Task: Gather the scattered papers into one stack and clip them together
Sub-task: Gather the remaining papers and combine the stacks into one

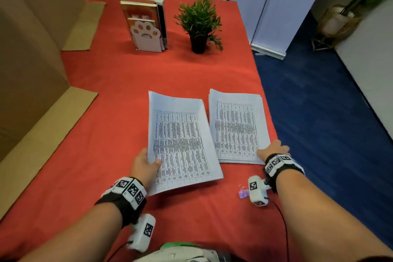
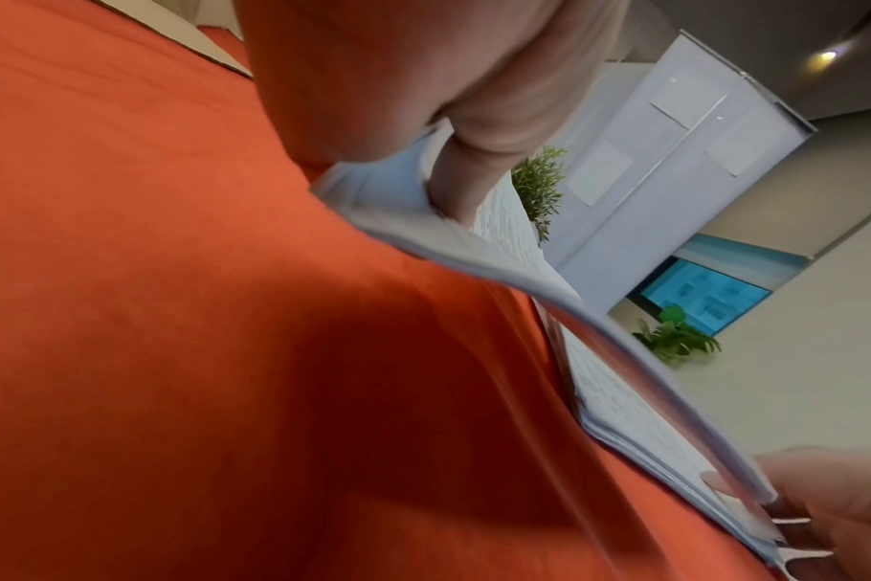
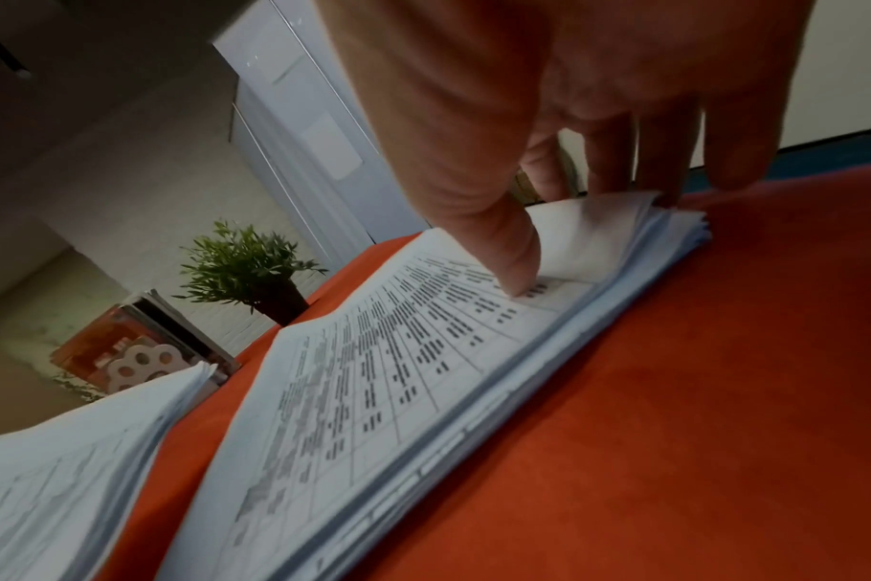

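Two piles of printed table sheets lie on the red cloth. My left hand grips the left pile at its near left edge, thumb on top and fingers under, and that edge is raised off the cloth. The right pile lies flat near the table's right edge. My right hand pinches its near right corner, thumb pressing on the top sheet and fingers at the edge. A small purple binder clip sits on the cloth near my right wrist.
A potted green plant and a paw-shaped bookend with books stand at the back of the table. Cardboard sheets lean along the left side. The table's right edge drops to blue carpet.
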A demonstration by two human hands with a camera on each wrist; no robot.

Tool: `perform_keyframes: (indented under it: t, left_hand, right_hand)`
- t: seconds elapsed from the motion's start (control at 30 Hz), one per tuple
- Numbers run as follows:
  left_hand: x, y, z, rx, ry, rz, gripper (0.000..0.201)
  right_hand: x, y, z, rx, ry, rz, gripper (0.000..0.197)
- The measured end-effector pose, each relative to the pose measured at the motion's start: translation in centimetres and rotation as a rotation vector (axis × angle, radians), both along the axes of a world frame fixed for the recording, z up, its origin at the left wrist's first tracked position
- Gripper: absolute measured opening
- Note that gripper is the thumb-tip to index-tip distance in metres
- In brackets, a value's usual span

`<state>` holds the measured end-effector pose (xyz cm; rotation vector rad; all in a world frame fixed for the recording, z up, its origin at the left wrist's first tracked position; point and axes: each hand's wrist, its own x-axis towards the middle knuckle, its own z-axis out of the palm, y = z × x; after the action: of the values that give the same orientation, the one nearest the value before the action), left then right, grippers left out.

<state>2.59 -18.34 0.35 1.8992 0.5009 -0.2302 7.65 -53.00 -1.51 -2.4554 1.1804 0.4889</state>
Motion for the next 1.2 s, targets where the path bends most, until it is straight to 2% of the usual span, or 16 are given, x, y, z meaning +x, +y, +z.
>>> perform_keyframes:
  t: [0.17, 0.33, 0.5, 0.93, 1.13, 1.2]
  left_hand:
    - [-0.9, 0.3, -0.5, -0.023, 0.030, 0.055, 0.028]
    - [-1.2, 0.8, -0.6, -0.067, 0.037, 0.121, 0.027]
    - [-1.3, 0.8, -0.9, -0.090, 0.032, 0.155, 0.028]
    - [-1.4, 4.1, -0.9, -0.083, 0.058, 0.110, 0.033]
    - [-1.1, 7.3, -0.9, -0.071, 0.069, 0.111, 0.035]
    - [-0.9, 8.0, -0.7, -0.083, 0.072, 0.112, 0.034]
  right_hand:
    - [1.5, -0.2, -1.5, 0.047, 0.044, -0.001, 0.070]
    - [1.7, -0.5, -0.4, 0.076, 0.069, -0.017, 0.079]
    - [1.8, 0.2, -0.4, 0.112, 0.021, -0.024, 0.086]
    - [1.8, 3.3, 0.7, -0.028, 0.088, -0.020, 0.065]
    - [2.5, 3.8, 0.6, 0.118, 0.019, -0.080, 0.072]
    - [2.6, 3.8, 0.8, 0.180, -0.019, -0.092, 0.064]
